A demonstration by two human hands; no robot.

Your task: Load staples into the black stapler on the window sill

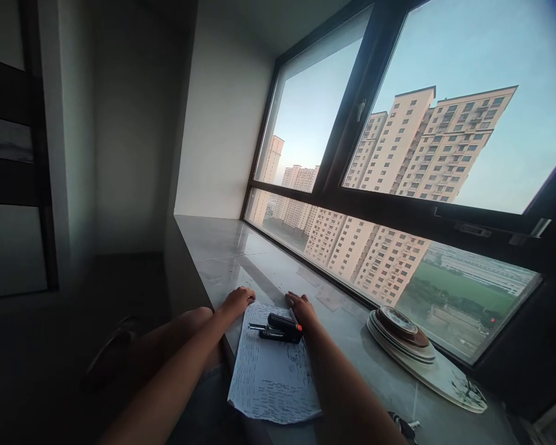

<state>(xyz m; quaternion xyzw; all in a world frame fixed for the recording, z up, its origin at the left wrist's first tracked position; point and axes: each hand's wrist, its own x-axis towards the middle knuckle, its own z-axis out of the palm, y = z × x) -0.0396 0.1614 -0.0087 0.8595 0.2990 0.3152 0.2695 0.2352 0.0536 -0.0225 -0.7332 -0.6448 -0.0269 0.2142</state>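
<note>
A printed sheet of paper (271,371) lies on the grey marble window sill (222,247), its near end hanging over the edge. A black stapler (280,327) with a red dot rests on the sheet's far end. My left hand (238,301) rests at the paper's far left corner, fingers curled down onto the sill. My right hand (301,308) lies at the far right corner, just beyond the stapler, fingers bent on the sill. Neither hand visibly holds anything.
A stack of round decorated plates (408,340) sits on the sill to the right, beside the large window (398,185) facing tall apartment blocks. A white wall (222,123) closes the sill's far end. My knee (194,321) shows left of the sill; the floor is dark.
</note>
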